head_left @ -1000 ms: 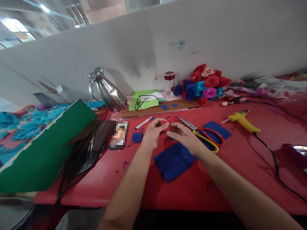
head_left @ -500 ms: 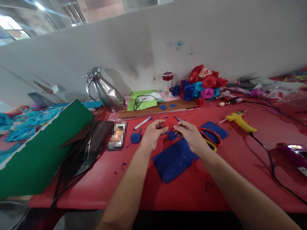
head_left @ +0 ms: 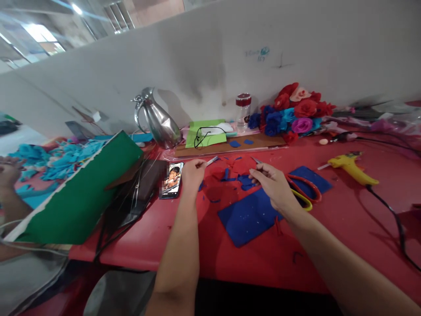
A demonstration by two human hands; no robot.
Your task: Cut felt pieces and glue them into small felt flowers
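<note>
My left hand [head_left: 193, 174] is closed over the near end of a white marker pen [head_left: 212, 160] lying on the red table. Under its edge a small blue piece [head_left: 201, 185] is partly hidden. My right hand [head_left: 270, 179] has thumb and fingers drawn together above blue scraps [head_left: 246, 181]. A red patch beside its fingertips blends into the table, so what it pinches is unclear. Below lies a folded blue sheet [head_left: 246, 217]. Scissors [head_left: 309, 188] with red and yellow handles rest partly behind the right hand, on another blue piece [head_left: 324, 179].
A phone [head_left: 172, 181] lies left of my left hand, beside a dark bag [head_left: 131, 206] and a green board [head_left: 85, 197]. Behind stand a steel jug [head_left: 159, 125], a lidded glass jar [head_left: 243, 115] and fabric roses [head_left: 305, 107]. A yellow glue gun [head_left: 355, 169] lies right. Another person's hand [head_left: 9, 171] shows far left.
My hands, together at a small red piece before, are now apart. The left hand has moved left to the marker pen. The view has turned a little to the left.
</note>
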